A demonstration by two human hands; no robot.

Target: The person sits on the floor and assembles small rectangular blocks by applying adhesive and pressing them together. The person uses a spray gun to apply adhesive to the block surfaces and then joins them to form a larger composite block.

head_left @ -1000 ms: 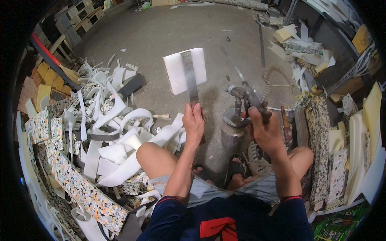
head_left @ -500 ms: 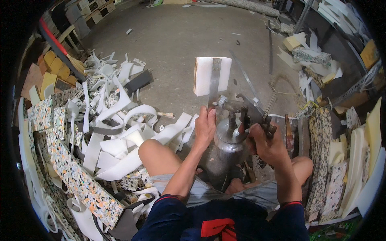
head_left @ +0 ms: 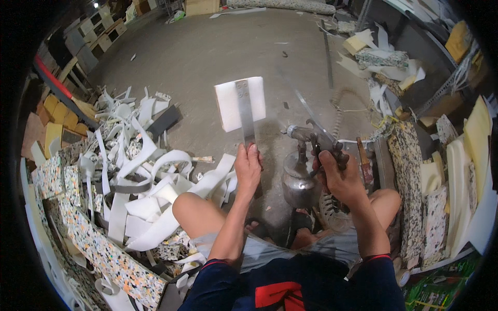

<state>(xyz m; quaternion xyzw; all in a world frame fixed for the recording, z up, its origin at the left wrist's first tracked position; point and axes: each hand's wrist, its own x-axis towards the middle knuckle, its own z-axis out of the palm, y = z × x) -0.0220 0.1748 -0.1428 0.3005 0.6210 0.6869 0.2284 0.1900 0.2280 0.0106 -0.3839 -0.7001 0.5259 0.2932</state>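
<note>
My left hand (head_left: 249, 168) is closed around the lower end of a flat metal strip (head_left: 246, 119). A square white foam pad (head_left: 256, 98) is fixed to the strip's upper end and stands out over the floor ahead. In my right hand (head_left: 340, 179) is a metal spray gun (head_left: 326, 141), its silver cup (head_left: 301, 182) hanging below and in front of my fingers. The gun's nozzle (head_left: 291, 130) points leftward, a short gap to the right of the strip and pad. My right fingers are partly hidden by the gun.
Cut white foam strips (head_left: 148, 205) heap up at my left, beside speckled foam slabs (head_left: 104, 249) and a broom (head_left: 83, 106). To the right stand more foam slabs (head_left: 412, 181) and a wooden-handled tool (head_left: 364, 161). A coiled hose (head_left: 338, 103) lies beyond the gun.
My left hand has moved the strip and foam pad leftward, away from the spray gun's nozzle. The whole view has also shifted slightly. Both hands keep their hold.
</note>
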